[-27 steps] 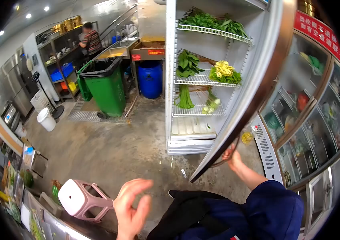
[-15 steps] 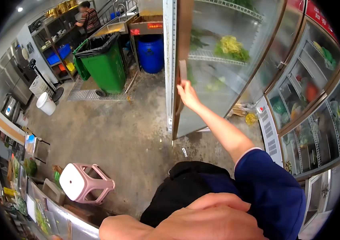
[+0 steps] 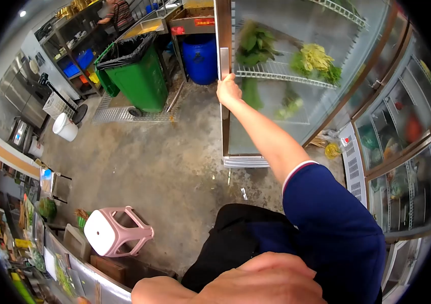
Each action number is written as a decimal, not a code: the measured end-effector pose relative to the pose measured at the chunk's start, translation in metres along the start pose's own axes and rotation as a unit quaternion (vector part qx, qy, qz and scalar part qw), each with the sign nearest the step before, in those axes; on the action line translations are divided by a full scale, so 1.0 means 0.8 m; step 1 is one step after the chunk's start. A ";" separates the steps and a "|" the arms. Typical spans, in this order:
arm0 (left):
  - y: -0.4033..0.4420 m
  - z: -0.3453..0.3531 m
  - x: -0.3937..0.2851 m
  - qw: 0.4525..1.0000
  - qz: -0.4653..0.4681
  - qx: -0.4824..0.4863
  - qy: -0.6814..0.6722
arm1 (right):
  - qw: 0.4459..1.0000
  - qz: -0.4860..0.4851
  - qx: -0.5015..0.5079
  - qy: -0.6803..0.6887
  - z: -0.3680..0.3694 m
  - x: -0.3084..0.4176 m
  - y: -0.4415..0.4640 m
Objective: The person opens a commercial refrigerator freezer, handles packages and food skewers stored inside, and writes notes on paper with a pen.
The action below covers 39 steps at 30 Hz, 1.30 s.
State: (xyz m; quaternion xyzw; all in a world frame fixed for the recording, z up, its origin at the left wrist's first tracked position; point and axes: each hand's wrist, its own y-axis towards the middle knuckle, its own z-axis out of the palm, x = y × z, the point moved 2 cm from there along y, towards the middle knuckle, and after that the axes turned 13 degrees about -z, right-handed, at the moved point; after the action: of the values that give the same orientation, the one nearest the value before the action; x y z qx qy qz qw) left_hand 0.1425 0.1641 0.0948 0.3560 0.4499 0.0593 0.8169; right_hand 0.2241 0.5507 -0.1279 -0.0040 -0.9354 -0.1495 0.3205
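Observation:
My right hand (image 3: 229,92) reaches out at the end of a navy sleeve, its fingers closed around the lower end of the metal handle (image 3: 224,60) of a glass refrigerator door (image 3: 271,134). Behind the glass, dark leafy greens (image 3: 257,44) and a pale yellow-green leafy bunch (image 3: 317,57) lie on a white wire shelf (image 3: 281,72). Close to the camera at the bottom is my left hand (image 3: 266,281), large and cut off by the frame. Its fingers look curled in; anything inside them is hidden.
A pink-and-white plastic stool (image 3: 101,233) stands on the wet concrete floor at lower left. Farther back are a green wheeled bin (image 3: 142,83), a blue barrel (image 3: 200,61) and a white bucket (image 3: 65,127). Another person (image 3: 120,15) is at the back. More glass-door fridges (image 3: 403,147) line the right.
The refrigerator door has swung inward toward its frame, with my right hand staying at its handle. My view has shifted slightly. My left hand remains low and close to the camera.

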 end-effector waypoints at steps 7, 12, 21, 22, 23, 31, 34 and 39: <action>0.014 -0.018 -0.012 0.992 -0.012 -0.121 0.027 | 0.998 -0.051 0.043 0.015 0.005 -0.019 0.006; -0.065 -0.105 -0.036 0.948 0.111 -0.139 0.263 | 0.952 -0.213 0.053 0.212 0.015 -0.057 -0.038; -0.449 -0.213 0.121 0.316 -0.566 -0.498 0.576 | 0.812 -0.144 0.565 0.001 0.267 -0.422 -0.294; -0.509 -0.189 0.145 0.275 -0.576 -0.537 0.551 | 0.775 -0.234 0.587 -0.001 0.279 -0.402 -0.317; -0.550 -0.161 0.157 0.237 -0.620 -0.590 0.460 | 0.744 -0.304 0.595 0.016 0.291 -0.385 -0.339; -0.715 -0.087 0.181 0.145 -0.650 -0.739 0.098 | 0.592 -0.429 0.682 -0.012 0.449 -0.072 -0.359; -0.761 -0.155 0.135 0.150 -0.577 -0.788 0.152 | 0.659 -0.335 0.668 0.086 0.499 0.039 -0.388; -0.809 -0.306 -0.012 0.127 -0.472 -0.833 0.260 | 0.612 -0.290 0.731 0.084 0.512 0.170 -0.440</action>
State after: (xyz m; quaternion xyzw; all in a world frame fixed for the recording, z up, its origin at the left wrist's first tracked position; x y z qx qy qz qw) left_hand -0.1983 -0.1890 -0.3930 -0.8631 0.3877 0.0890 0.3112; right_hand -0.1655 0.3178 -0.4509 0.5157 -0.6560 0.4987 0.2345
